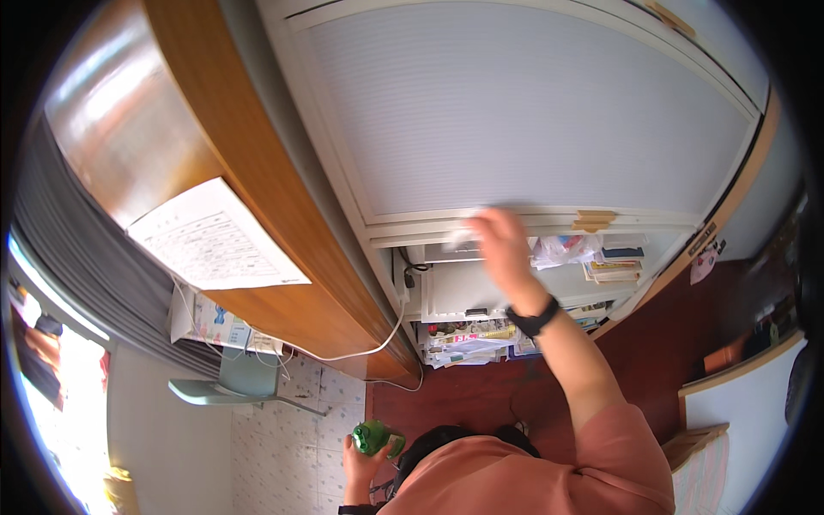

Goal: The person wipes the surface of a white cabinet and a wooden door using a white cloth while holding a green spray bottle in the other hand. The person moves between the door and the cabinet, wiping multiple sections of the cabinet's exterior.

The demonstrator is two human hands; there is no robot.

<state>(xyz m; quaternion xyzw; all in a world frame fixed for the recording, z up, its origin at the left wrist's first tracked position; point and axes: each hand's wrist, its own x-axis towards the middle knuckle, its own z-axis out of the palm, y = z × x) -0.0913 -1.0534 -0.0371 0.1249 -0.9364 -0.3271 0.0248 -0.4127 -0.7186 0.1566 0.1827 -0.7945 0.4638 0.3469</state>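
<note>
My right hand [505, 254], blurred, is raised in front of the white cabinet at the lower rail of its ribbed pale door panel [515, 116]. Under its fingers shows a crumpled white cloth or tissue [459, 241], partly covered by the hand. Low at my left side, my left hand [362, 460] grips a green bottle [371, 438] with its neck towards me. A black band circles each wrist. Beneath the panel, an open shelf [547, 281] holds a plastic bag [566, 250] and a stack of books [615, 267].
Papers and magazines [467, 341] fill the lowest shelf. A brown wooden panel [270, 193] with a written sheet [219, 241] stands at left, a white cable [347, 355] hanging past it. A pale green chair [222, 389] stands on tiles; a bed [734, 438] is at right.
</note>
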